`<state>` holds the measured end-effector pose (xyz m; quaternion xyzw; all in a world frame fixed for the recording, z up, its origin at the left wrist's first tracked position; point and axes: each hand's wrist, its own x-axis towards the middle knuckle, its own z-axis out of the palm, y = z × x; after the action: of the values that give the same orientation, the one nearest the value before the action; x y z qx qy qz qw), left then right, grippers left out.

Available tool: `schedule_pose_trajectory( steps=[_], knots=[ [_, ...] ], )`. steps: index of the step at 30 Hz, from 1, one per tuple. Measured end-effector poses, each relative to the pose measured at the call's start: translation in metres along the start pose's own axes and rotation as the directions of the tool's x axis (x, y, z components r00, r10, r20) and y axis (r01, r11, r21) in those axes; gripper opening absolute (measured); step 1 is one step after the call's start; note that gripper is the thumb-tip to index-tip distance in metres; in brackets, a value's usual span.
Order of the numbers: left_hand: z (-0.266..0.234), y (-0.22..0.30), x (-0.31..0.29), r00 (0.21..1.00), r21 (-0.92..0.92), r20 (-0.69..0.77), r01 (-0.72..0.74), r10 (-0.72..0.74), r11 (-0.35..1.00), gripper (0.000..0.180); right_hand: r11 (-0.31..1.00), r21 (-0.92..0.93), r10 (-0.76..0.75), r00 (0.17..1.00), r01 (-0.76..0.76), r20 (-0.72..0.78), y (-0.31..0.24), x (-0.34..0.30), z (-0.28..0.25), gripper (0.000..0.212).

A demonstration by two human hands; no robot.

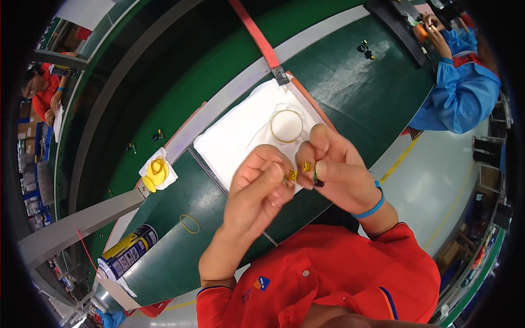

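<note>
My left hand pinches a small part with a yellow block-like end and a bit of green beside it. Close to it, my right hand grips a similar small part with a yellow end and a black piece below. The two yellow ends face each other with a narrow gap between them. Both hands are raised over the front of a white cloth. Just beyond my fingers, a thin yellowish ring lies on white material. Fingers partly hide both parts.
A rubber band and a spray can lie on the green table at left. Near a metal bar are a yellow disc and rubber bands. Small dark parts sit far right, near a co-worker's blue sleeve.
</note>
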<state>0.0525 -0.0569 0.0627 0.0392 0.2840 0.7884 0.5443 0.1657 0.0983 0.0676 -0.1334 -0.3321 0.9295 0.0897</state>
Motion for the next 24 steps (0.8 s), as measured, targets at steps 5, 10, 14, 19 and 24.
schedule_pose_trajectory(
  steps=[5, 10, 14, 19, 24],
  knots=[
    [0.013, -0.004, -0.005, 0.997, -0.268, 0.063, 0.070, -0.054, 0.961, 0.010, 0.974, 0.214, 0.054, 0.991, -0.080, 0.124, -0.002, -0.003, 0.008, 0.023],
    [0.013, -0.005, -0.008, 0.996, -0.290, 0.068, 0.068, -0.050, 0.955, 0.011, 0.977, 0.200, 0.037, 0.988, -0.067, 0.150, 0.000, -0.003, 0.012, 0.023],
    [0.013, -0.004, -0.012, 0.997, -0.289, 0.047, 0.074, -0.063, 0.955, 0.012, 0.986, 0.134, 0.094, 0.995, -0.099, 0.043, -0.003, -0.003, 0.023, 0.034],
    [0.014, -0.003, -0.012, 0.997, -0.300, 0.038, 0.071, -0.062, 0.951, 0.012, 0.982, 0.163, 0.082, 0.995, -0.090, 0.055, 0.000, -0.001, 0.021, 0.034],
    [0.016, -0.001, -0.013, 0.998, -0.299, 0.039, 0.058, -0.048, 0.952, 0.013, 0.984, 0.145, 0.097, 0.993, -0.105, 0.064, 0.000, 0.000, 0.022, 0.035]
  ],
)
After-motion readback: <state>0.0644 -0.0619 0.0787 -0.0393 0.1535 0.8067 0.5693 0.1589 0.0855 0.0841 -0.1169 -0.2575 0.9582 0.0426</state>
